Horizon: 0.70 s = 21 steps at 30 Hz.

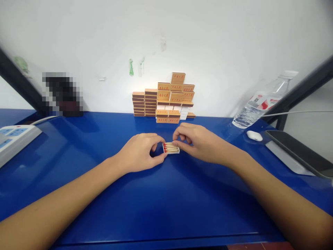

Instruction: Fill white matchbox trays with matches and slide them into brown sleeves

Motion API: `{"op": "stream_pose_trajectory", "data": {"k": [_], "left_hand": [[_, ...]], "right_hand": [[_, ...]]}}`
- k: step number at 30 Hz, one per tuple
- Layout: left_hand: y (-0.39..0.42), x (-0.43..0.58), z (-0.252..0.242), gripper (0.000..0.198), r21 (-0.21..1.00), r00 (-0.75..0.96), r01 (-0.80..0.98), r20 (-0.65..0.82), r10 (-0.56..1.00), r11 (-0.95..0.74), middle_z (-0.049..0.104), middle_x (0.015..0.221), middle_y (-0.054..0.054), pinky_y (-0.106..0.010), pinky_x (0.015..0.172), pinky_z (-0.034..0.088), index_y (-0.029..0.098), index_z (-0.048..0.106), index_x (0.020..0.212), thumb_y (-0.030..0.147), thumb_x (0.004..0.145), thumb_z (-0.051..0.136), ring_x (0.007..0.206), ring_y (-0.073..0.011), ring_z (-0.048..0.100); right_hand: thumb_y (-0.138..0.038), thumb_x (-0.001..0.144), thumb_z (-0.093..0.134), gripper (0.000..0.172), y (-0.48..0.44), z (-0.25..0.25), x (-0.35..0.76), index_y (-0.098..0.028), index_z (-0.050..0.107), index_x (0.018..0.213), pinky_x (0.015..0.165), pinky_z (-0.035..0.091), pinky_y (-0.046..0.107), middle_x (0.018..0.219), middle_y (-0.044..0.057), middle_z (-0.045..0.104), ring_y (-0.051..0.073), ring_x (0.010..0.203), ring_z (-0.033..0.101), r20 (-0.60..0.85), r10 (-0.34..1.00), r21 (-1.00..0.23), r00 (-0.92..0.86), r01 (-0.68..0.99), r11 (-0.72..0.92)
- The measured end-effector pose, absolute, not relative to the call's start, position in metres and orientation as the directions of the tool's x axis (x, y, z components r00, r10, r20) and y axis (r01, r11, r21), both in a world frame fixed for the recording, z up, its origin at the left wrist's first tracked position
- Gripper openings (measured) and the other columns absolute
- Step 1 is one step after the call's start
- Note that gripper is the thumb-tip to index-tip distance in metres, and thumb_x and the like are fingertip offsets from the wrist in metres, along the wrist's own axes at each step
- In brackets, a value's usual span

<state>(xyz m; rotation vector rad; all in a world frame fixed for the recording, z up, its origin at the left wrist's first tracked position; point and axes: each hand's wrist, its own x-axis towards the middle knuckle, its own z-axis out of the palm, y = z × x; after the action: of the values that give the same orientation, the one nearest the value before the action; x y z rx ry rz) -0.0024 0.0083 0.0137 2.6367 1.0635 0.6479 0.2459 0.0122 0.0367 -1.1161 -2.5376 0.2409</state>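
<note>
A small white matchbox tray (177,151) rests on the blue table, open at the top. Several red-tipped matches (170,148) lie side by side in it, their heads towards the left. My left hand (142,151) grips the tray's left end between thumb and index finger. Over the right end, my right hand (199,140) has thumb and fingertips closed at the far right corner, touching the matches or the rim. What those fingertips pinch is too small to make out.
Behind my hands, stacked matchboxes (163,95) stand against the wall. A tilted water bottle (262,100), a white earphone case (254,135) and a phone (301,149) are at right. At left lie a power strip (18,137) and a dark blurred object (65,95).
</note>
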Motion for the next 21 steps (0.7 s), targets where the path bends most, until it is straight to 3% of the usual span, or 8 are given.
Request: {"op": "stream_pose_trajectory", "data": {"k": [3, 8, 11, 13, 18, 21], "left_hand": [[0.011, -0.003, 0.013, 0.024, 0.389, 0.621, 0.606, 0.315, 0.718, -0.694, 0.061, 0.076, 0.002, -0.029, 0.061, 0.039, 0.02, 0.075, 0.109, 0.034, 0.091, 0.068, 0.066, -0.0134, 0.053], [0.013, -0.005, 0.013, 0.024, 0.378, 0.618, 0.626, 0.293, 0.729, -0.682, 0.06, 0.074, 0.002, -0.029, 0.061, 0.039, 0.021, 0.075, 0.108, 0.034, 0.09, 0.068, 0.066, -0.0139, 0.054], [0.012, -0.004, 0.013, 0.025, 0.374, 0.62, 0.627, 0.292, 0.728, -0.684, 0.061, 0.074, 0.001, -0.03, 0.062, 0.039, 0.021, 0.075, 0.11, 0.035, 0.09, 0.067, 0.067, -0.0143, 0.055], [0.012, -0.004, 0.012, 0.026, 0.376, 0.614, 0.629, 0.297, 0.732, -0.68, 0.061, 0.074, 0.002, -0.03, 0.061, 0.039, 0.021, 0.075, 0.111, 0.036, 0.091, 0.066, 0.066, -0.0144, 0.055], [0.013, -0.007, 0.012, 0.03, 0.366, 0.571, 0.66, 0.322, 0.755, -0.656, 0.062, 0.075, 0.001, -0.029, 0.061, 0.041, 0.021, 0.075, 0.114, 0.037, 0.091, 0.066, 0.066, -0.0143, 0.056], [0.016, -0.009, 0.012, 0.03, 0.373, 0.54, 0.673, 0.343, 0.769, -0.639, 0.064, 0.079, 0.001, -0.029, 0.06, 0.041, 0.021, 0.074, 0.115, 0.037, 0.091, 0.066, 0.065, -0.0138, 0.056]], "right_hand": [[-0.032, 0.097, 0.064, 0.017, 0.015, 0.04, 0.251, -0.02, 0.065, 0.109, 0.075, 0.043, 0.031, 0.097, 0.006, 0.065, 0.019, 0.086, 0.059, 0.233, 0.762, -0.311, -0.604, 0.696, 0.647], [-0.032, 0.095, 0.063, 0.014, 0.036, 0.036, 0.269, -0.02, 0.069, 0.095, 0.071, 0.042, 0.031, 0.087, 0.004, 0.069, 0.018, 0.076, 0.06, 0.185, 0.86, -0.304, -0.476, 0.805, 0.51], [-0.029, 0.09, 0.068, 0.019, 0.066, 0.023, 0.288, -0.017, 0.069, 0.104, 0.074, 0.042, 0.031, 0.097, 0.007, 0.071, 0.02, 0.081, 0.061, 0.331, 0.931, -0.358, -0.153, 0.892, 0.274], [-0.03, 0.089, 0.071, 0.026, 0.087, 0.014, 0.298, -0.016, 0.069, 0.11, 0.076, 0.043, 0.03, 0.106, 0.01, 0.072, 0.02, 0.087, 0.062, 0.318, 0.92, -0.579, 0.23, 0.815, -0.004], [-0.045, 0.092, 0.068, 0.033, 0.121, 0.001, 0.304, -0.017, 0.067, 0.075, 0.055, 0.038, 0.03, 0.069, 0.006, 0.068, 0.017, 0.059, 0.056, 0.143, 0.917, -0.695, 0.373, 0.697, -0.175], [-0.044, 0.088, 0.074, 0.033, 0.125, -0.003, 0.303, -0.019, 0.064, 0.07, 0.05, 0.034, 0.029, 0.059, 0.002, 0.061, 0.015, 0.053, 0.05, 0.104, 0.91, -0.731, 0.401, 0.651, -0.203]]}}
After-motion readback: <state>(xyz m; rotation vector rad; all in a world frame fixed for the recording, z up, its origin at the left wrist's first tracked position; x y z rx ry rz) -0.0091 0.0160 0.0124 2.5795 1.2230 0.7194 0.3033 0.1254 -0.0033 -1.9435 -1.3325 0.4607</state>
